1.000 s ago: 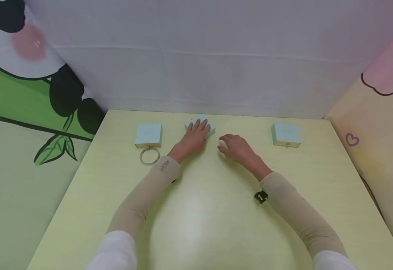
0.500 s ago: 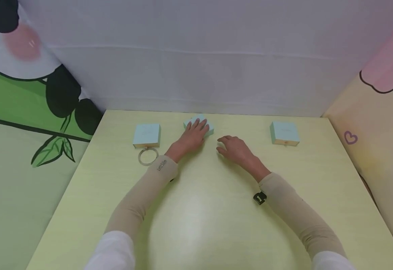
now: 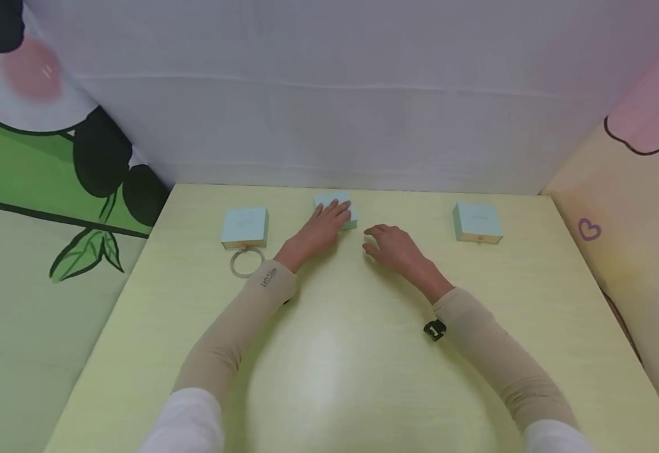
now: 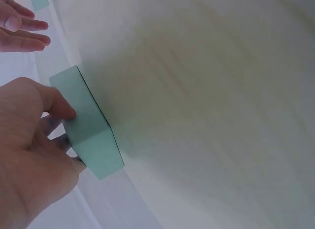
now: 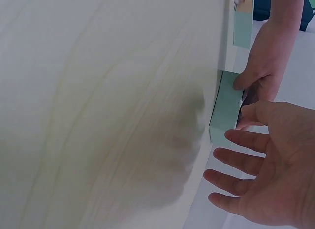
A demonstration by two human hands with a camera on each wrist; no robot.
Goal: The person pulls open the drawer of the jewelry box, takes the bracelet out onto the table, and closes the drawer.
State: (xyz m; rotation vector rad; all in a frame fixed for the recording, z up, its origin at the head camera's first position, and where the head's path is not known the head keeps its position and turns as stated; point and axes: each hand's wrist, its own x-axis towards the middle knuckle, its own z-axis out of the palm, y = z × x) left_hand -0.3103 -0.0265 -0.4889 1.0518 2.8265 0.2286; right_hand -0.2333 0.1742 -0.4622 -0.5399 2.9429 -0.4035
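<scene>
My left hand [image 3: 319, 228] lies over the middle light-blue box [image 3: 325, 199] at the back of the table, its fingers spread across the top. The left wrist view shows the thumb on one side face of that box [image 4: 91, 128] and fingers on its far side, holding it. To the right of the box, my right hand [image 3: 395, 248] hovers close over the table with loosely bent fingers and holds nothing. In the right wrist view, its fingers [image 5: 238, 160] are spread apart near the box [image 5: 227, 103].
A similar light-blue box [image 3: 245, 225] sits at the left, with a pale ring [image 3: 233, 264] just in front of it. Another such box [image 3: 478, 221] stands at the right, a small tab on its front. A white cloth wall [image 3: 363, 138] rises behind the table's back edge.
The middle box has turned under my left hand, from a slant to nearly square with the table edge. My right hand has barely moved.
</scene>
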